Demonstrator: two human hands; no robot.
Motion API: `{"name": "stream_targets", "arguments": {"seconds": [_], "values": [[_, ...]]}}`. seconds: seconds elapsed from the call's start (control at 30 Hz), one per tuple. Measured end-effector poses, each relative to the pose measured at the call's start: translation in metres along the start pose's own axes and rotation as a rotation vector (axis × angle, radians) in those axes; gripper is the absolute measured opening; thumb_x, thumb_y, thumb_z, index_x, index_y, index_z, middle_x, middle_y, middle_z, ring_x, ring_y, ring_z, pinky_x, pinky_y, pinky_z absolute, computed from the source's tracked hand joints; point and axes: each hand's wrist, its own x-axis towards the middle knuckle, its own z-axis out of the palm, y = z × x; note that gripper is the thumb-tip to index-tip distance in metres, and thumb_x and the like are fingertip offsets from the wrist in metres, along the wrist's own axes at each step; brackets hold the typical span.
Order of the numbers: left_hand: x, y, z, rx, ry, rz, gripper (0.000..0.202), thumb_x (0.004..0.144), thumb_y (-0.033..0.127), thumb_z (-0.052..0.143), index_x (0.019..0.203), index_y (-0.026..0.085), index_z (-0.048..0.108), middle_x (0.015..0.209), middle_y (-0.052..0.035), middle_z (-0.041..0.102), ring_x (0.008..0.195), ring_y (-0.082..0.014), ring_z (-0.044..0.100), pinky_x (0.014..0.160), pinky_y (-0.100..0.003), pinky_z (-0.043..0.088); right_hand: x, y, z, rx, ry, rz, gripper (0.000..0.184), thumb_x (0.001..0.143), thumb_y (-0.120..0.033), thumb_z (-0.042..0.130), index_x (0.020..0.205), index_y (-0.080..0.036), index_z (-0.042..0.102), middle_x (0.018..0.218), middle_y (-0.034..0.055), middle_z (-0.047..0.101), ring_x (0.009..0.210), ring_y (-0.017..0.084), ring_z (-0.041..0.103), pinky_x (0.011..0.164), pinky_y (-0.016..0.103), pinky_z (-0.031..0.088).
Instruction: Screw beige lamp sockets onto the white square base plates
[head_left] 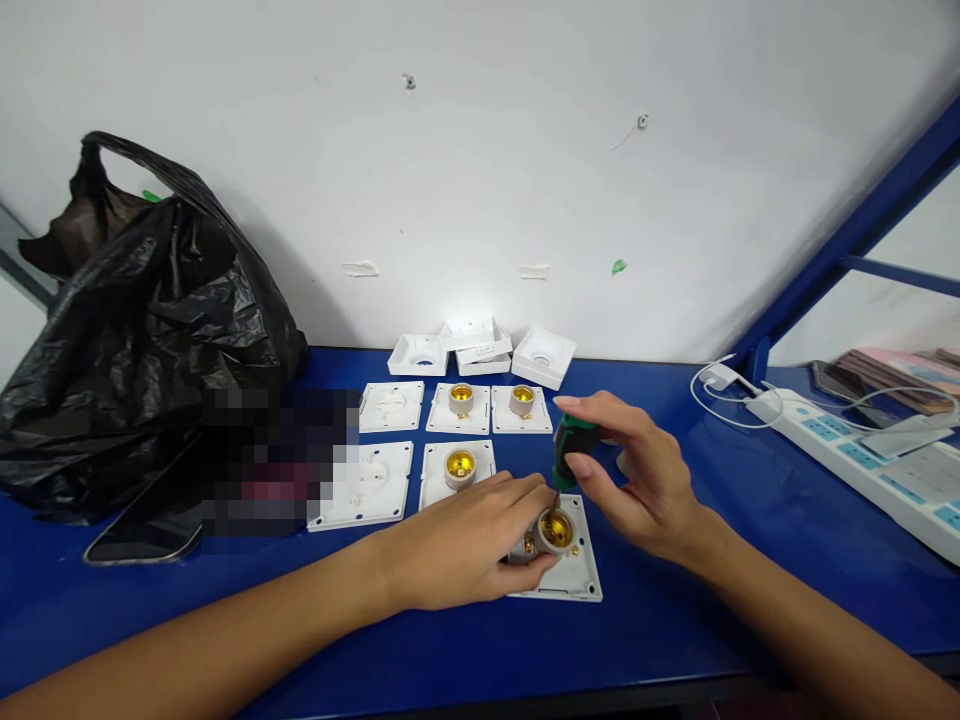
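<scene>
My right hand (637, 470) grips a short screwdriver (576, 450) with a green and black handle, held nearly upright. Its shaft points down into a brass-lined lamp socket (556, 530) on a square white base plate (581, 580). Closed around the socket's left side is my left hand (480, 540), its fingers behind and thumb in front. Beside that socket, a grey piece with a brass screw (529, 543) is partly covered by my left fingers. Just behind my left hand, another plate carries a brass-lined lamp socket (460, 467).
Farther back lie two plates with sockets (461, 398) (522, 400), bare plates (391, 408) (367, 485), and several white square covers (544, 357) near the wall. A black plastic bag (157, 330) and phone (146, 520) are left; a power strip (855, 450) with white cables lies right.
</scene>
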Motion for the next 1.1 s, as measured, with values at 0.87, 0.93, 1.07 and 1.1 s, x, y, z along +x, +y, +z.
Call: {"name": "stream_targets", "arguments": {"seconds": [0.87, 0.93, 1.07, 1.1], "values": [[0.000, -0.001, 0.004, -0.002, 0.031, 0.001, 0.020, 0.103, 0.031, 0.071, 0.113, 0.020, 0.058, 0.106, -0.0059, 0.068, 0.090, -0.0236, 0.070, 0.083, -0.033, 0.056, -0.017, 0.023, 0.023, 0.004, 0.272, -0.069, 0.063, 0.095, -0.016, 0.074, 0.153, -0.031, 0.053, 0.094, -0.0009, 0.061, 0.066, 0.015, 0.058, 0.055, 0.031, 0.052], [0.000, -0.002, 0.004, -0.004, 0.039, 0.006, 0.021, 0.103, 0.030, 0.071, 0.115, 0.020, 0.058, 0.108, -0.0063, 0.068, 0.093, -0.0240, 0.070, 0.084, -0.034, 0.056, -0.021, 0.023, 0.020, 0.072, 0.215, -0.041, 0.061, 0.100, -0.021, 0.067, 0.157, -0.029, 0.049, 0.097, 0.0022, 0.062, 0.076, 0.020, 0.064, 0.058, 0.034, 0.055], [0.000, -0.003, 0.004, -0.008, 0.041, 0.014, 0.019, 0.104, 0.030, 0.068, 0.117, 0.021, 0.058, 0.110, -0.0065, 0.068, 0.094, -0.0239, 0.069, 0.085, -0.034, 0.056, -0.024, 0.014, 0.009, 0.031, 0.160, -0.034, 0.061, 0.100, -0.014, 0.063, 0.158, -0.029, 0.050, 0.110, 0.0069, 0.069, 0.084, 0.022, 0.066, 0.062, 0.038, 0.057], [0.000, -0.002, 0.004, -0.015, 0.035, 0.013, 0.019, 0.105, 0.030, 0.066, 0.119, 0.021, 0.057, 0.110, -0.0061, 0.068, 0.093, -0.0237, 0.069, 0.085, -0.034, 0.056, -0.023, 0.011, 0.007, -0.009, 0.166, -0.060, 0.064, 0.097, -0.012, 0.067, 0.156, -0.030, 0.051, 0.106, 0.0053, 0.070, 0.078, 0.021, 0.063, 0.060, 0.036, 0.054]]}}
